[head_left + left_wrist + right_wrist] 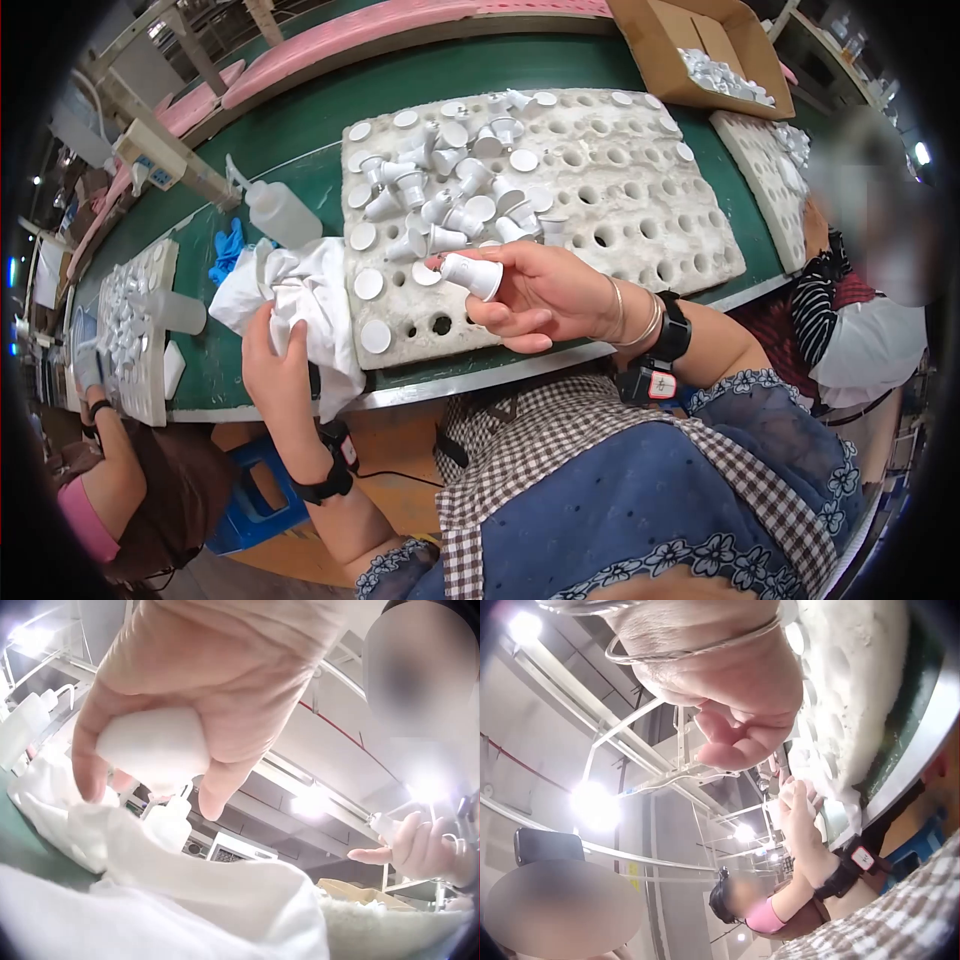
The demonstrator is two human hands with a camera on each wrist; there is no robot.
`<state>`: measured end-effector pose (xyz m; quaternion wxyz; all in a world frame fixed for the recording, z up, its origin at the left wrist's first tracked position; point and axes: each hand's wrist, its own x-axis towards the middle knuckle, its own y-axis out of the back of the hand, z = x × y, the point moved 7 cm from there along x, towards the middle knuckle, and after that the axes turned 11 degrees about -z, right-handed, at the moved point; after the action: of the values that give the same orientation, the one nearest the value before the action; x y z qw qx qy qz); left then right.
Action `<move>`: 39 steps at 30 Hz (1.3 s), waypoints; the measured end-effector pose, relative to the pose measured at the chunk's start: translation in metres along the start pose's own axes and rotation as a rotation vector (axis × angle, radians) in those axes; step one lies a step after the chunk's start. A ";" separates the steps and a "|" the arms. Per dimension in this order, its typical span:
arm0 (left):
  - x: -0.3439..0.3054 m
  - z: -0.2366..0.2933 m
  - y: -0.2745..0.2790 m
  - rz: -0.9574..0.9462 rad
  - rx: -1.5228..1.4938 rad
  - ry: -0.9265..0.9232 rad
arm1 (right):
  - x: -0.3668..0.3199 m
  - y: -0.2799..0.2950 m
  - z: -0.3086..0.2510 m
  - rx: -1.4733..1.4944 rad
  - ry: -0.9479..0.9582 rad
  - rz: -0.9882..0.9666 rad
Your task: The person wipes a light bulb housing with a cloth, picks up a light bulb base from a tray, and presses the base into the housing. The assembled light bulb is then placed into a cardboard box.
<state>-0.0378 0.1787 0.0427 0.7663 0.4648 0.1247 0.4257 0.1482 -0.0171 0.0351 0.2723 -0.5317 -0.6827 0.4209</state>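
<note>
My right hand (535,290) holds a white cup-shaped bulb housing (472,278) above the near edge of a pale foam board (640,225). Its thumb and fingers are at the wide end, and the narrow end points left. My left hand (278,365) is over a crumpled white cloth (320,300) at the board's left side. In the left wrist view, a smooth white rounded piece (154,746) sits between its thumb and fingers; I cannot tell its kind. Similar housings (410,190) lie heaped on the board, with flat white discs (375,336) among them.
Left of the board stand a white squeeze bottle (283,215) and a blue glove (228,250). A cardboard box (690,60) with white parts is at the back right. Other boards (765,190) flank mine on the green table (280,80), with a person seated at each side.
</note>
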 end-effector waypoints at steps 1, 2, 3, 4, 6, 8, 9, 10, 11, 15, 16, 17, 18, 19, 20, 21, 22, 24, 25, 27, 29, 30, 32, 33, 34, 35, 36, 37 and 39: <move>-0.003 0.003 0.002 0.038 0.012 0.015 | -0.003 0.003 -0.001 0.001 0.000 0.015; -0.007 0.006 0.003 0.076 0.024 0.030 | -0.005 0.005 -0.002 0.002 0.000 0.031; -0.010 0.009 0.003 0.098 -0.019 0.011 | -0.007 0.007 -0.003 0.004 0.007 0.039; -0.015 0.013 0.003 0.092 -0.025 0.007 | -0.010 0.011 -0.004 0.013 0.011 0.061; -0.022 0.021 0.006 0.087 -0.087 -0.030 | -0.015 0.017 -0.010 0.011 0.025 0.095; -0.032 0.024 0.008 0.092 -0.102 -0.109 | -0.034 0.027 -0.028 -0.149 0.023 0.208; -0.036 0.022 0.011 0.099 -0.120 -0.121 | -0.050 0.034 -0.047 -0.289 0.075 0.297; -0.040 0.018 0.013 0.105 -0.160 -0.115 | -0.069 0.043 -0.066 -0.322 0.115 0.338; -0.043 0.012 0.012 0.120 -0.376 -0.094 | -0.098 0.060 -0.096 -0.529 0.187 0.546; -0.048 0.048 0.033 0.167 -0.205 -0.206 | -0.217 0.095 -0.236 -0.711 0.586 0.989; -0.049 0.045 0.032 0.163 -0.202 -0.234 | -0.233 0.091 -0.269 -0.674 0.683 0.933; -0.048 0.045 0.030 0.157 -0.206 -0.243 | -0.253 0.091 -0.301 -0.697 0.747 0.917; -0.048 0.048 0.028 0.161 -0.202 -0.301 | -0.270 0.093 -0.329 -0.783 0.812 0.991; -0.049 0.051 0.025 0.169 -0.198 -0.356 | -0.277 0.089 -0.337 -0.760 0.880 1.066; -0.049 0.052 0.023 0.173 -0.199 -0.357 | -0.281 0.086 -0.342 -0.734 0.945 1.139; -0.050 0.050 0.020 0.143 -0.366 -0.356 | -0.280 0.092 -0.342 -0.736 0.945 1.135; -0.053 0.049 0.017 0.111 -0.532 -0.349 | -0.273 0.101 -0.337 -0.790 0.883 1.095; -0.056 0.052 0.010 0.038 -0.647 -0.256 | -0.246 0.114 -0.307 -0.827 0.736 1.019; -0.056 0.054 0.006 0.043 -0.777 -0.310 | -0.229 0.119 -0.283 -0.908 0.601 1.062; -0.052 0.056 -0.010 -0.075 -0.850 -0.265 | -0.201 0.121 -0.236 -1.145 0.346 1.126; -0.052 0.060 -0.027 -0.142 -0.842 -0.201 | -0.182 0.111 -0.201 -1.532 0.120 1.244; -0.052 0.061 -0.036 -0.203 -0.842 -0.144 | -0.186 0.118 -0.199 -1.522 0.122 1.246; -0.050 0.071 -0.039 -0.247 -0.857 -0.187 | -0.201 0.119 -0.204 -1.909 0.062 1.459; -0.050 0.079 -0.041 -0.263 -0.852 -0.211 | -0.214 0.114 -0.210 -1.956 0.010 1.599; -0.050 0.085 -0.042 -0.275 -0.848 -0.235 | -0.223 0.116 -0.214 -1.952 0.013 1.605; -0.050 0.087 -0.043 -0.271 -0.860 -0.243 | -0.238 0.122 -0.219 -1.940 -0.136 1.762; -0.051 0.088 -0.045 -0.271 -0.861 -0.246 | -0.252 0.125 -0.223 -1.917 -0.294 1.914; -0.052 0.089 -0.047 -0.268 -0.869 -0.258 | -0.261 0.135 -0.223 -1.834 -0.504 1.875; -0.055 0.089 -0.052 -0.263 -0.879 -0.264 | -0.271 0.153 -0.222 -1.769 -0.569 1.799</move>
<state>0.0086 0.0722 0.0368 0.9469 0.1269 -0.1079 0.2750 0.4835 -0.2003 0.0341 -0.7011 -0.6924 -0.1658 -0.0390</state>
